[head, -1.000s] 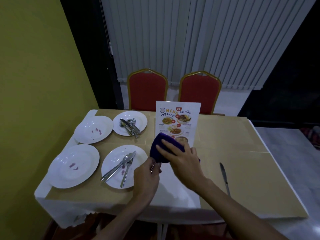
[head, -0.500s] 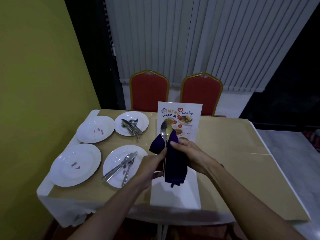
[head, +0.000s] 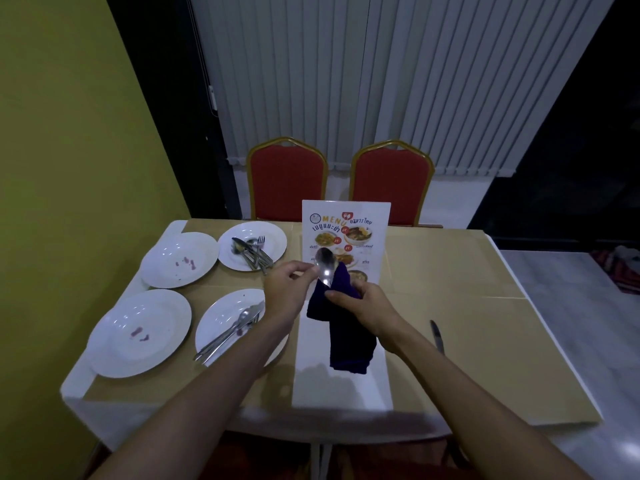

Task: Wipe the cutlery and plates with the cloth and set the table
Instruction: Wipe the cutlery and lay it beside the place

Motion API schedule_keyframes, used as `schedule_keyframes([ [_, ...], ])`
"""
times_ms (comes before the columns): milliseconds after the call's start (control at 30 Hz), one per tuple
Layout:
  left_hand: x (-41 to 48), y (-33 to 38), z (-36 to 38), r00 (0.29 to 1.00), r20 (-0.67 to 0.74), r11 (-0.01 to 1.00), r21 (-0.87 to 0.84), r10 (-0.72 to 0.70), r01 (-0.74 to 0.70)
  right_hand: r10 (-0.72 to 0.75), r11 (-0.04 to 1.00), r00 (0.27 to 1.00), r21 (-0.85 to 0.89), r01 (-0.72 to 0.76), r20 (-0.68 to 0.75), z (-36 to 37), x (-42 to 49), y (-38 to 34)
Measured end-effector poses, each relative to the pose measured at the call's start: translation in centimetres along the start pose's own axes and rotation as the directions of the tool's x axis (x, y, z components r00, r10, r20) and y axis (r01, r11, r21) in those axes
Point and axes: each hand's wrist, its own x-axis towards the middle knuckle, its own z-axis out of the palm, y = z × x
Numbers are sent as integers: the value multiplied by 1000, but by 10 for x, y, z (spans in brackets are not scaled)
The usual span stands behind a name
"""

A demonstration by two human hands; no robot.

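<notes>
Table's right half apparently open.

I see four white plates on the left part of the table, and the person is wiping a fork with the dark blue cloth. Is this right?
Not quite. In the head view it is a spoon, not a fork: its rounded bowl sticks up out of the dark blue cloth. The left hand touches the bowl and the right hand grips the cloth around the handle. The four white plates on the left are correct.
</notes>
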Motion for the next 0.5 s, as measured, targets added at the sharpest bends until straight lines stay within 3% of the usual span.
schedule_keyframes([
  [100,3,0,11,992,-100,995,-72,-71,64,5,997,999,-78,-2,38,-2,-11,15],
  [167,-3,-7,19,980,-29,971,-147,-196,190,16,993,1000,-117,-17,-11,-9,-16,22],
  [300,-14,-14,36,904,224,912,-108,-365,395,28,987,999,-155,-34,-42,-25,-21,31],
  [500,-6,0,77,857,292,809,-303,-424,503,88,977,992,-185,-105,-96,-59,-28,65],
])
